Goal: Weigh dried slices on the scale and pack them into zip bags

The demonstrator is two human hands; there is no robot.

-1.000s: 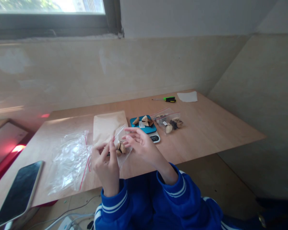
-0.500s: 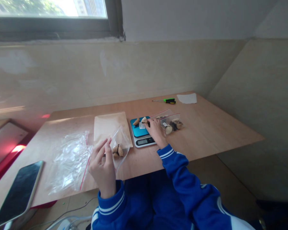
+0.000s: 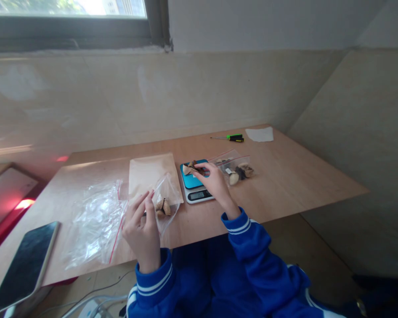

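Nothing is legible: the scale display [image 3: 199, 195] and the white label [image 3: 228, 171] are too small.

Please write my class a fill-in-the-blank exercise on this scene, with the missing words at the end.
The ____ hand holds a clear bag containing brown pieces.
The other hand is over the ____ platform of the scale.
Both sleeves carry ____ stripes.
The phone lies with its screen facing ____.

Missing words: left; blue; white; up.

The window [image 3: 66, 9] glares white; the lower right lies dim.
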